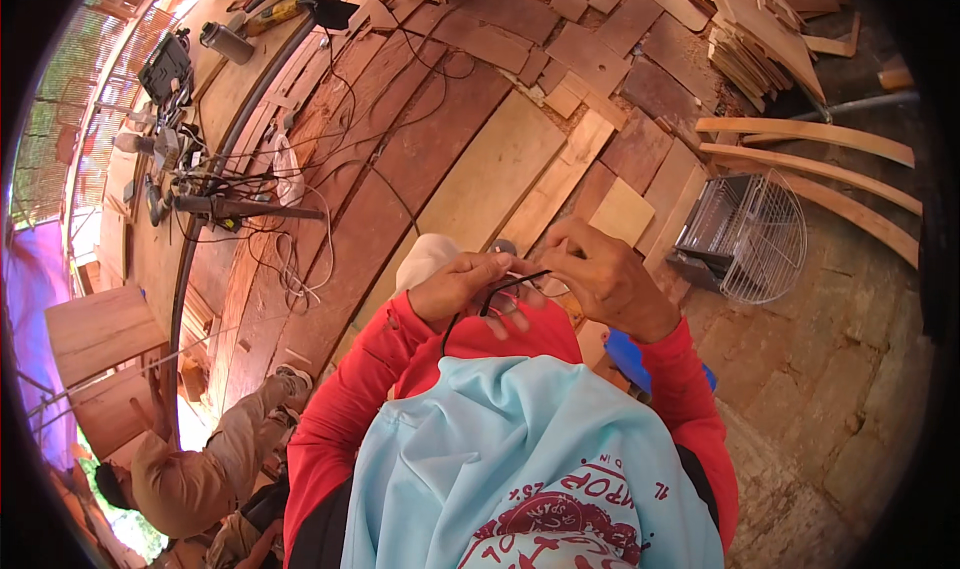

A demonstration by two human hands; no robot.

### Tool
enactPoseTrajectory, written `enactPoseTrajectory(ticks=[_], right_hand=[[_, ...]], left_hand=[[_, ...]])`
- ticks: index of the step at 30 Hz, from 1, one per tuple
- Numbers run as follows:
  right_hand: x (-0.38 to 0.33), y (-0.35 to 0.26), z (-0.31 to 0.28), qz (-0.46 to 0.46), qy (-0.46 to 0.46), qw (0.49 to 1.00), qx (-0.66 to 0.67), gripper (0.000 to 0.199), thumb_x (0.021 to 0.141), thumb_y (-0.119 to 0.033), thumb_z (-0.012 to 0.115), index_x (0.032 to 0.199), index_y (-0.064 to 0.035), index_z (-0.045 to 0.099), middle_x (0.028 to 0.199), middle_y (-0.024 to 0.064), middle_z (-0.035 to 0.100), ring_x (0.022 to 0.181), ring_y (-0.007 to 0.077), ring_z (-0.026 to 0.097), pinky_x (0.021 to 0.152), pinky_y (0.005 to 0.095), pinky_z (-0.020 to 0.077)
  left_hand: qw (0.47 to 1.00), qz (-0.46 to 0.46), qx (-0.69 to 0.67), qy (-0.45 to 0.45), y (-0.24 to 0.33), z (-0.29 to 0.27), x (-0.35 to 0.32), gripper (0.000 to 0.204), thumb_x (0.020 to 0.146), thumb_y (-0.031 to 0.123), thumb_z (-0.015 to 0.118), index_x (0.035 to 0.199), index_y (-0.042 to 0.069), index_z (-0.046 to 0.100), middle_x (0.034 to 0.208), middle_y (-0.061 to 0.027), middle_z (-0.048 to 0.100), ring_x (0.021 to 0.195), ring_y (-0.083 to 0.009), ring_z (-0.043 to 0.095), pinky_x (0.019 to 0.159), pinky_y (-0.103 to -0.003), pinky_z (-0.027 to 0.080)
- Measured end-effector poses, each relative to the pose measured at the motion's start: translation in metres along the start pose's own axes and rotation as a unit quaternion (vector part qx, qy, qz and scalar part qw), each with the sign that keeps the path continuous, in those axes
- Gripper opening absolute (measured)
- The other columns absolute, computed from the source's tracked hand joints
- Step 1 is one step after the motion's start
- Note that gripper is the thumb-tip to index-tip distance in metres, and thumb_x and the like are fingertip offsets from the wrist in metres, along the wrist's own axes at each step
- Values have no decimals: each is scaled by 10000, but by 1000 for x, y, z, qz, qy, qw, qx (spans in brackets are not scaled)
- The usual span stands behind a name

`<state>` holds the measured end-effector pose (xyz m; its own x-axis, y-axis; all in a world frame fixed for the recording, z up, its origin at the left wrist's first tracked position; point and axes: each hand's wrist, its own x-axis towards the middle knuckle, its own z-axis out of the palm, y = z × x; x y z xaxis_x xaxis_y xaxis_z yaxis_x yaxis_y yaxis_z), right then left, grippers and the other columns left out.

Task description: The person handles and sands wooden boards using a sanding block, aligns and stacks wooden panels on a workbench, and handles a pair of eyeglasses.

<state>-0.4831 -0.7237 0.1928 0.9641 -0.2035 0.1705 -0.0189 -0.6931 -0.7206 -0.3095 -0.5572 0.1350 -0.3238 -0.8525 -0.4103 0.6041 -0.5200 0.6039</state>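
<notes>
In front of my chest, both hands are raised and close together, working on a thin black cord (517,282). The thumb and fingers of my left hand (460,286) pinch it, and one strand hangs down over the light blue shirt (520,409). My right hand (610,277) is closed, with bent fingers gripping the cord at its right end. Between the hands the cord makes a small bend; whether it is knotted I cannot tell. Red sleeves cover both my arms.
Wooden boards (500,159) cover the floor ahead. At the right stands a fan with a wire guard (765,237), below curved wood strips (810,139). Tangled cables (290,174) and power tools lie at the left. A person (200,479) bends over at the lower left.
</notes>
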Motion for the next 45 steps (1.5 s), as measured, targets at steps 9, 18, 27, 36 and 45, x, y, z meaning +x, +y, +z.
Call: enactPoseTrajectory(ticks=[9, 18, 27, 36, 45], right_hand=[[83, 79, -5, 201, 182, 954, 127, 85, 886, 38, 610, 956, 61, 652, 803, 73, 524, 625, 115, 541, 551, 254, 440], [267, 87, -33, 195, 192, 913, 302, 181, 942, 2, 551, 1089, 73, 629, 814, 24, 537, 623, 75, 556, 492, 210, 419], [419, 39, -104, -236, 123, 851, 453, 281, 925, -41, 604, 1186, 35, 534, 996, 128, 495, 558, 120, 518, 482, 274, 542], [559, 92, -139, -395, -48, 764, 508, 206, 823, 16, 709, 1003, 74, 626, 876, 160, 513, 512, 229, 593, 444, 340, 525], [677, 153, -199, -387, -131, 716, 566, 203, 826, -36, 721, 1019, 3, 671, 879, 156, 543, 509, 235, 612, 450, 325, 540]], left_hand=[[968, 200, -45, 148, 90, -69, 31, 463, 1033, 341, 423, 1291, -28, 527, 1205, -144, 618, 1017, -207, 642, 856, -318, 530], [799, 388, 246, 387, 237, -139, 23, 185, 1022, 91, 449, 1035, -47, 571, 874, -101, 684, 738, -127, 669, 652, -251, 530], [466, 660, 396, 437, 373, -125, -51, 245, 984, 88, 465, 1152, -90, 464, 743, -177, 654, 534, -170, 600, 492, -290, 492], [450, 544, 544, 453, 439, -143, -60, 548, 944, 192, 619, 1346, 43, 278, 791, -135, 663, 552, -213, 636, 489, -361, 568], [354, 482, 538, 594, 513, -137, 17, 611, 922, 226, 652, 1371, 52, 275, 815, -84, 654, 549, -191, 622, 462, -308, 529]])
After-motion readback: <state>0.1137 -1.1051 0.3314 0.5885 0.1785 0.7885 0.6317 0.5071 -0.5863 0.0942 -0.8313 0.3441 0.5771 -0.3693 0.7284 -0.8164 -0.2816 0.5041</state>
